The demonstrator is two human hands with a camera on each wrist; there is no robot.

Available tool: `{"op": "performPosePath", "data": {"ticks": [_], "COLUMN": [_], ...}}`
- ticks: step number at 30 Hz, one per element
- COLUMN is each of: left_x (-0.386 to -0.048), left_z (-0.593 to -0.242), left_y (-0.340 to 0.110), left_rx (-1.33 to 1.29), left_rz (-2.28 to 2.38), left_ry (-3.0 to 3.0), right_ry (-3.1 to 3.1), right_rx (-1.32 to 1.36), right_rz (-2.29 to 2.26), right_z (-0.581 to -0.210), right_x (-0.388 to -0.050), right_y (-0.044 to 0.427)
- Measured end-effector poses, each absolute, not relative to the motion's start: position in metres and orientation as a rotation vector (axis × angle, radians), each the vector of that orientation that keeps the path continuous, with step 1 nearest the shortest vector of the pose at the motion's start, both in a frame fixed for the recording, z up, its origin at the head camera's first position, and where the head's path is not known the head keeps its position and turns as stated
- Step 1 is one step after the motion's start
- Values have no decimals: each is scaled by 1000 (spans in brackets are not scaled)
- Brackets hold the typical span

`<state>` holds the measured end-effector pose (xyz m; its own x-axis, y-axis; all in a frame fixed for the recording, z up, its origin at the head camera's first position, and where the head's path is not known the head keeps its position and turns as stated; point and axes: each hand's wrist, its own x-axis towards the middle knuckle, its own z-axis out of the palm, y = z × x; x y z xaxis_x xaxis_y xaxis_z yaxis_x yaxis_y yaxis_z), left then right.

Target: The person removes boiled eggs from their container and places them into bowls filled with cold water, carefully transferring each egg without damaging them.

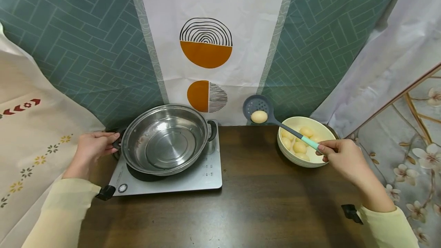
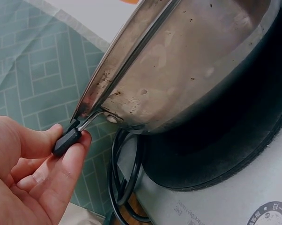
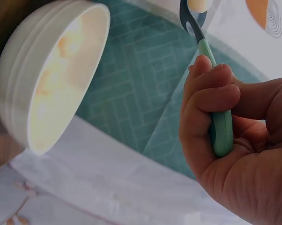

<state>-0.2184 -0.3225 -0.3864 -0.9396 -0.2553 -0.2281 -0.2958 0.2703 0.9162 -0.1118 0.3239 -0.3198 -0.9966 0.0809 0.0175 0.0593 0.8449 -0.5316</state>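
Note:
My left hand [image 1: 93, 146] pinches the black side handle [image 2: 68, 138] of a wide stainless steel pot [image 1: 169, 146] between thumb and fingers. The pot is over the dark round plate of a silver induction cooktop [image 1: 206, 179], and no food shows inside it. In my right hand [image 1: 346, 160] is the pale green handle end of a grey skimmer [image 1: 255, 102], with the fingers curled round it in the right wrist view. A single egg [image 1: 259, 116] lies on the perforated head. Beneath the skimmer's handle stands a cream bowl [image 1: 322, 162] holding several more eggs [image 1: 299, 147].
Black cord [image 2: 115, 173] loops beside the cooktop at the left. The brown wooden table [image 1: 241, 202] reaches back to a green and white patterned cloth [image 1: 103, 49]. Light cloth hangs on the left, and a floral panel [image 1: 406, 163] borders the right side.

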Motion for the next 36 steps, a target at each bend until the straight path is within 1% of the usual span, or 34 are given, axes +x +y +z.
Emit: {"op": "performPosePath", "data": {"ticks": [6,14,20,30,36], "left_x": [-219,-220,-220,-220,-219], "left_z": [-388,-388,-387,-387,-388], "left_y": [-323,-323,-323,-324,-324], "left_rx": [-538,-533,-527,-537,-530], "left_rz": [1807,1804,1807,1827,1832], "left_ry": [2471,2468,2470,2445,2433], "right_ry": [-2973,-3039,-3051,-3048,-3019], "right_rx": [-197,-374,-456,-456,-457], "right_rz": [810,832,741,580,555], "right_z": [-323,-332,-341,-363,-371], "right_x": [-101,-87,-80,-75,-72], "right_y": [349,382,400,419,420]}}
